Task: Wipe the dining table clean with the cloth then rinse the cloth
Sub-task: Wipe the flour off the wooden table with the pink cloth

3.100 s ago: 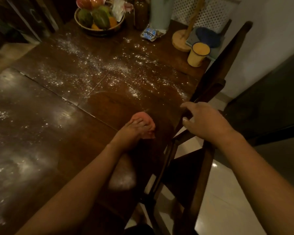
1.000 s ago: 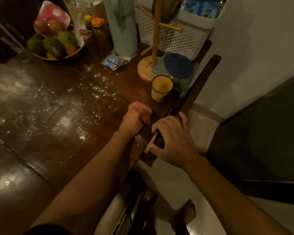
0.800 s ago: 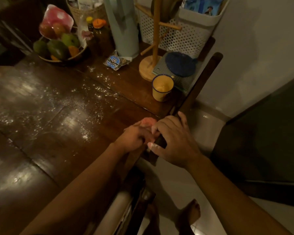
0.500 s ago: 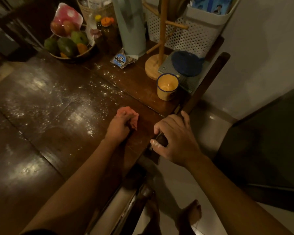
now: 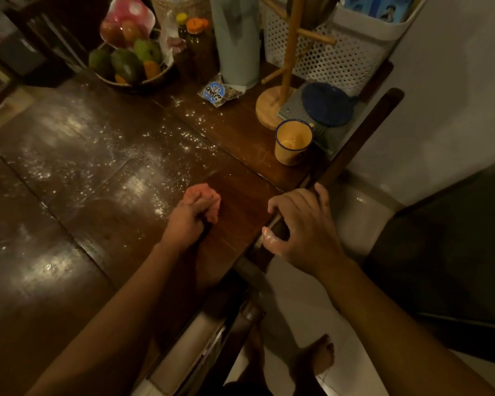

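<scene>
Pink cloth [image 5: 209, 195], bunched in the curled left hand [image 5: 187, 221], rests on the white-speckled dining table [image 5: 69, 224] near the yellow cup [image 5: 293, 142]; right hand [image 5: 300, 230] grips the chair rail [image 5: 360, 144] beside it, blue packet [image 5: 220, 92] behind, lettering unreadable.

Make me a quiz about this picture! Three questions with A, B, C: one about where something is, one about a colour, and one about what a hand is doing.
1. Where is the yellow cup?
A on the floor
B on the table next to the wooden stand
C under the table

2. What colour is the cloth?
A pink
B green
C black

3. What is the left hand doing?
A pointing up
B hanging empty
C gripping the cloth on the table

Answers:
1 B, the cup stands by the stand's round base.
2 A, the bunched cloth looks pink.
3 C, its fingers curl round the cloth, which rests on the wood.
</scene>
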